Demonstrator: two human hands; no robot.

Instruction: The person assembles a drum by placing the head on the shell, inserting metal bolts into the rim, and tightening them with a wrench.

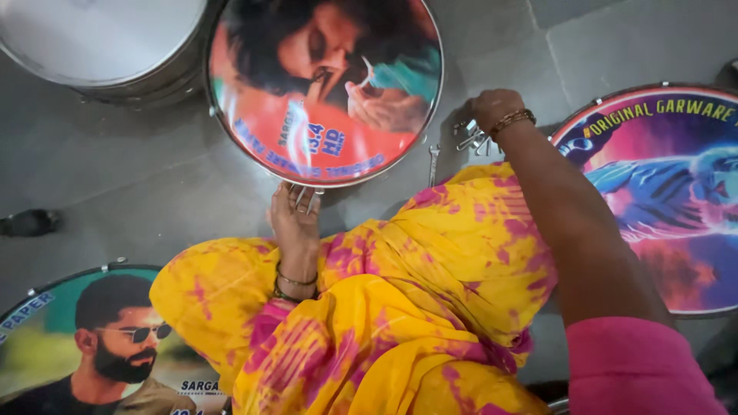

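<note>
A round drum with a colourful printed head and a metal rim lies on the grey floor in front of me. My left hand rests at its near rim, fingers on a small metal fitting at the edge. My right hand reaches out to the right of the drum and closes over a heap of small metal hooks and bolts on the floor. A single metal rod lies beside the heap. Yellow and pink cloth covers my lap.
A plain white-headed metal drum stands at the top left. Another printed drum lies at the right, and a third at the bottom left. A dark object sits at the left edge.
</note>
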